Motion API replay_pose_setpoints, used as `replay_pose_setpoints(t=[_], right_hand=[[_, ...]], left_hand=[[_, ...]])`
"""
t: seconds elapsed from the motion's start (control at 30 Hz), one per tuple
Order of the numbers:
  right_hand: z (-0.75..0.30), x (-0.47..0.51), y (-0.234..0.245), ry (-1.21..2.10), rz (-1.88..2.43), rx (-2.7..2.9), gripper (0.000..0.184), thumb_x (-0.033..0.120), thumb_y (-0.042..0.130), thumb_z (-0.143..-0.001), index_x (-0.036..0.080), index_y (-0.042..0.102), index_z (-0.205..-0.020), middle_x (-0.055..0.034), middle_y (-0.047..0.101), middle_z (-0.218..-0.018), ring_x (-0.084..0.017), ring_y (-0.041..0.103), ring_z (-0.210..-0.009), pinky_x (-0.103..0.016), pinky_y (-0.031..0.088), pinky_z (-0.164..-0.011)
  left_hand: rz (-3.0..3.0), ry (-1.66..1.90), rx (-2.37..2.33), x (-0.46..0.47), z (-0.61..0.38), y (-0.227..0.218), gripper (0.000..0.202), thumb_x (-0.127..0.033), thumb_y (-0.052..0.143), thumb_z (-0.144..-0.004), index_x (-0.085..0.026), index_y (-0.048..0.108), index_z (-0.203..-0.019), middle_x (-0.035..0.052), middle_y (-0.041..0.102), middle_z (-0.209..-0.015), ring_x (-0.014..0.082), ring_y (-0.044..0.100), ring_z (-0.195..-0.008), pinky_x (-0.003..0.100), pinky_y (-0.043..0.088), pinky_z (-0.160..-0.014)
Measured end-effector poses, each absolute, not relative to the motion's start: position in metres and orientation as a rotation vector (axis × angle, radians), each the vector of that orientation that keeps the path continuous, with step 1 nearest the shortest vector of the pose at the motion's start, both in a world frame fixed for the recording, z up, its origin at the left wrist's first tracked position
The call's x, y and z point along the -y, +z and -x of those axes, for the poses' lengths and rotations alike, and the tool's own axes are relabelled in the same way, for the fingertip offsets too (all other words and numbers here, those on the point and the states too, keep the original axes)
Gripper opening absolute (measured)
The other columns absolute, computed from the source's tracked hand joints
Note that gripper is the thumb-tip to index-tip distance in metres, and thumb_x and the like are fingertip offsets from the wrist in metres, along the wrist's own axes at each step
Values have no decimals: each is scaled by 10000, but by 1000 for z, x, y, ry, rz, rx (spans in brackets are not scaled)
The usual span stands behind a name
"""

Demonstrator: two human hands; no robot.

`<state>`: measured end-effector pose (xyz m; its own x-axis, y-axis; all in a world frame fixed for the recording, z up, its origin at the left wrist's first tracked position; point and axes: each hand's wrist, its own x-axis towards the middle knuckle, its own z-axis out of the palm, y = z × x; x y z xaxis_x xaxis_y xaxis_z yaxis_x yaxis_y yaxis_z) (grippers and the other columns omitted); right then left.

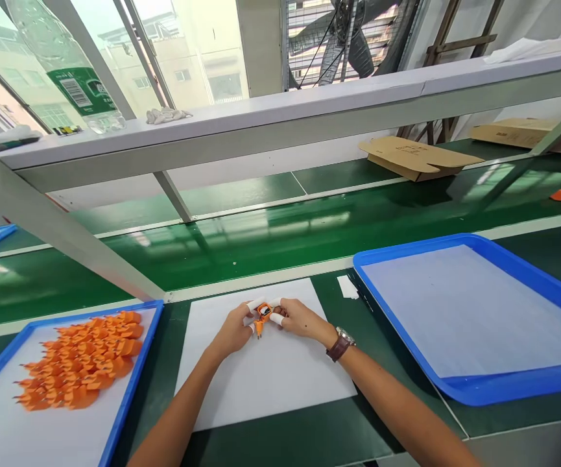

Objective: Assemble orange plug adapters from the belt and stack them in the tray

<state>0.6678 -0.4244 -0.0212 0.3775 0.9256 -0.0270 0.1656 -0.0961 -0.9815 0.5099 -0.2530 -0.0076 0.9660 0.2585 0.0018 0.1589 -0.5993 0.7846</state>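
Note:
Between my two hands, above a white sheet (pixel 270 383), is a small orange plastic housing (pixel 263 311) with a dark and white inside showing and a pointed orange end toward me. My left hand (pixel 235 329) grips its left side with thumb and finger. From the right, my right hand (pixel 299 318) pinches it; white finger covers sit on fingertips of both hands. On my left, a blue-rimmed tray (pixel 131 389) carries many similar orange pieces (pixel 83 360) in tight rows. The fine parts inside the held housing are too small to make out.
A second blue-rimmed tray (pixel 436 383), lined with white, lies at the right. Beside it is a white paper scrap (pixel 347 287). Behind the bench run a green belt (pixel 261 233) and a raised shelf (pixel 280 110) with a plastic bottle (pixel 78 84). Flat cardboard boxes (pixel 416 155) lie beyond.

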Motion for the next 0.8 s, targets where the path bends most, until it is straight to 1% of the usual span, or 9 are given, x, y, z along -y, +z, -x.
replay_pose_setpoints(t=[0.07, 0.17, 0.23, 0.33, 0.47, 0.53, 0.6, 0.7, 0.8], right_hand=[[-664, 422, -15, 905, 1486, 992, 240, 379, 595, -918, 185, 714, -996, -47, 730, -858, -197, 676, -738, -306, 538, -661], [-656, 420, -9, 977, 1381, 952, 365, 487, 515, -967, 178, 703, -1017, -59, 730, -866, -204, 707, -788, -305, 567, -662], [-651, 421, -9, 1034, 1324, 926, 401, 537, 553, -942, 174, 696, -1035, -57, 721, -835, -200, 710, -738, -318, 580, -649], [-645, 423, -16, 1080, 1283, 882, 423, 519, 690, -861, 178, 677, -1112, -53, 717, -846, -179, 683, -668, -337, 580, -637], [-644, 427, -27, 984, 1283, 824, 424, 397, 794, -796, 214, 653, -1152, -81, 674, -1145, -196, 673, -928, -350, 566, -803], [-644, 430, -30, 869, 1292, 866, 393, 324, 789, -805, 240, 653, -1164, -64, 640, -1173, -184, 645, -963, -355, 544, -862], [-644, 432, -31, 767, 1309, 939, 365, 258, 751, -832, 262, 652, -1182, -53, 626, -1149, -172, 626, -937, -356, 535, -858], [-643, 434, -29, 719, 1318, 1021, 379, 192, 708, -850, 283, 643, -1212, -53, 613, -1165, -178, 617, -976, -361, 534, -869], [-641, 434, -26, 731, 1288, 1037, 383, 187, 689, -864, 289, 636, -1229, -55, 612, -1182, -191, 620, -1043, -362, 543, -881]], left_hand=[[-2146, 221, -270, 262, -508, -8, 683, -86, 571, -787, -365, 520, -1409, 50, 588, -1200, 197, 648, -988, 372, 582, -833], [-1966, 401, -352, 275, -505, -10, 465, -193, 662, -815, -296, 601, -1265, 63, 560, -1174, 176, 673, -900, 307, 575, -696], [-1890, 500, -466, 282, -501, -13, 370, -249, 685, -832, -250, 589, -1190, 61, 588, -1113, 161, 673, -834, 283, 550, -643], [-1785, 519, -566, 287, -495, -16, 382, -283, 708, -841, -224, 545, -1181, 61, 652, -1080, 167, 680, -860, 305, 565, -728], [-1573, 308, -480, 286, -486, -10, 501, -312, 739, -834, -227, 527, -1279, 92, 659, -1212, 202, 690, -966, 373, 580, -845], [-1506, 228, -474, 285, -485, -7, 450, -351, 696, -876, -225, 537, -1277, 103, 655, -1226, 223, 692, -991, 374, 590, -792], [-1473, 211, -506, 285, -485, -7, 362, -350, 698, -876, -223, 563, -1187, 103, 647, -1245, 229, 692, -1002, 361, 590, -763], [-1475, 237, -522, 287, -488, -12, 260, -291, 729, -845, -220, 555, -1025, 87, 642, -1265, 209, 684, -1026, 372, 581, -856], [-1625, 270, -552, 287, -490, -18, 226, -250, 677, -871, -234, 586, -1077, 64, 672, -1176, 188, 675, -989, 375, 568, -891]])
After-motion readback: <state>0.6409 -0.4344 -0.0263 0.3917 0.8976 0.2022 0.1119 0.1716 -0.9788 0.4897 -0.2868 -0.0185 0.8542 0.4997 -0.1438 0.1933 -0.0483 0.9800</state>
